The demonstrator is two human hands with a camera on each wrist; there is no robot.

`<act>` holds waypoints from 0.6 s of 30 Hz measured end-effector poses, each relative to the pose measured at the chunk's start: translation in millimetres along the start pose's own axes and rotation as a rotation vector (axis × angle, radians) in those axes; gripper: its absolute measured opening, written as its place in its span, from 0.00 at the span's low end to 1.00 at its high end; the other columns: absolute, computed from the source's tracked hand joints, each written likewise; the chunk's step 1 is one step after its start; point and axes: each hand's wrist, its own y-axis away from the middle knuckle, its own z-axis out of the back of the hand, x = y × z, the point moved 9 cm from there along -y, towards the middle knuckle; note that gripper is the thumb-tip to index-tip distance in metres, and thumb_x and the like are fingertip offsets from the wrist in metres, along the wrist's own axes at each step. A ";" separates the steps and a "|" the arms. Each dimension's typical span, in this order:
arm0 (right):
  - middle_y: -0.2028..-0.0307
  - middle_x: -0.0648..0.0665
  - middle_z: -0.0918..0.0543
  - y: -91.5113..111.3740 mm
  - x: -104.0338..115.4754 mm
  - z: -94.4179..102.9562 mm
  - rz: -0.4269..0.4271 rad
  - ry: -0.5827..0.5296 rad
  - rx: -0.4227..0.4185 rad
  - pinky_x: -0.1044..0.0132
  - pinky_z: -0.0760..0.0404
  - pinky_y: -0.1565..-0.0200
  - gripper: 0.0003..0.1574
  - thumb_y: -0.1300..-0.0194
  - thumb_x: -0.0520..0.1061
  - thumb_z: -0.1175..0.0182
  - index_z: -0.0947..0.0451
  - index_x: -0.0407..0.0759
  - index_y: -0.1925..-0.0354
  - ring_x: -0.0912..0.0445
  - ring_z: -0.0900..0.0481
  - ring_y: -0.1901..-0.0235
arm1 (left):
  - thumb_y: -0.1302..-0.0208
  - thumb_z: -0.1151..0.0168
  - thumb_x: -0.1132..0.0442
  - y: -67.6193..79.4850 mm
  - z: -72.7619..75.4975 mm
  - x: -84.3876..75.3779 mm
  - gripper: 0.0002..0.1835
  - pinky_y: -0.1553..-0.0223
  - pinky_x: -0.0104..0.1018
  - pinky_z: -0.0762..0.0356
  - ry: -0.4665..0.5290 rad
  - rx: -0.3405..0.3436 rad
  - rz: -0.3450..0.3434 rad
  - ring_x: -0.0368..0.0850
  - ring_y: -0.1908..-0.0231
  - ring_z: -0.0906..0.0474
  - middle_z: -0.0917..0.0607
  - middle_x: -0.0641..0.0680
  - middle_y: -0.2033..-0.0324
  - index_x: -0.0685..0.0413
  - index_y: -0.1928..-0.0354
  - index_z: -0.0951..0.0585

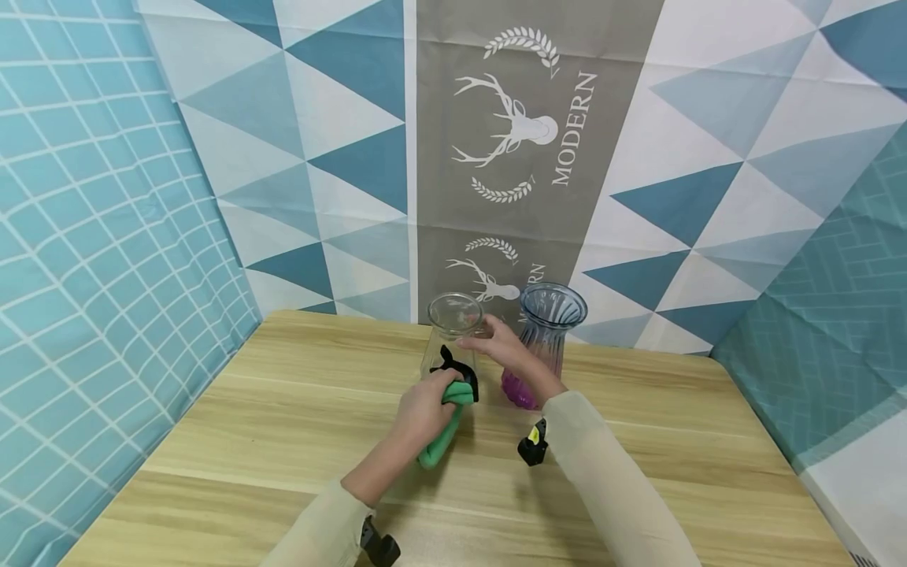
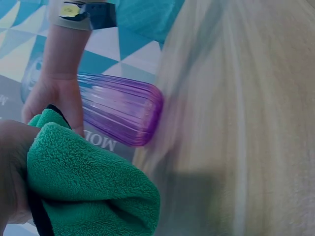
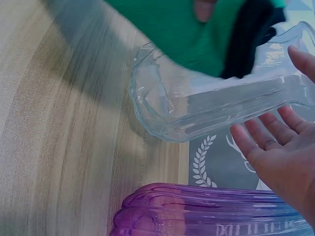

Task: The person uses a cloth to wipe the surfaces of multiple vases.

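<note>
My left hand [image 1: 421,411] grips a folded green cloth [image 2: 93,177] with a black edge, held in front of a clear glass vase [image 3: 172,110]. Upright on the table, that vase shows its round rim [image 1: 456,331] in the head view, while the cloth hides part of its body. Beside its neck is my right hand [image 1: 501,346], thumb and fingers spread around the glass; whether they touch it I cannot tell. Just right of it stands a ribbed glass vase [image 1: 549,335], bluish at the top and purple at the base, partly behind my right forearm.
The wooden table [image 1: 283,409] runs up to a patterned wall covering [image 1: 354,157] close behind both vases. Blue tiled-print sheeting [image 1: 92,236] hangs at the left and teal sheeting [image 1: 822,354] at the right. A black device [image 1: 533,442] sits at the right wrist.
</note>
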 end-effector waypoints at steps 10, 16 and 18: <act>0.43 0.44 0.23 -0.8 -0.4 -1.4 -0.002 0.064 -0.003 0.47 0.31 0.39 0.37 0.41 0.57 0.37 0.34 0.49 0.37 0.48 0.28 0.40 | 0.47 0.34 0.70 -3.4 19.8 -7.6 0.18 0.58 0.45 0.20 0.015 -0.127 -0.032 0.48 0.56 0.20 0.18 0.51 0.56 0.47 0.54 0.22; 0.40 0.45 0.26 -0.2 1.2 -0.2 0.020 0.117 -0.003 0.49 0.30 0.41 0.38 0.42 0.61 0.38 0.33 0.52 0.36 0.47 0.29 0.40 | 0.47 0.34 0.70 -4.8 14.9 -3.9 0.18 0.59 0.45 0.20 0.019 -0.131 -0.037 0.48 0.56 0.20 0.18 0.51 0.55 0.47 0.54 0.22; 0.39 0.46 0.27 0.3 2.1 0.7 0.018 0.128 -0.004 0.48 0.30 0.41 0.38 0.42 0.62 0.38 0.33 0.53 0.37 0.48 0.28 0.40 | 0.47 0.34 0.70 -5.4 13.6 -2.7 0.18 0.60 0.45 0.20 0.024 -0.128 -0.037 0.48 0.57 0.20 0.18 0.51 0.56 0.47 0.54 0.22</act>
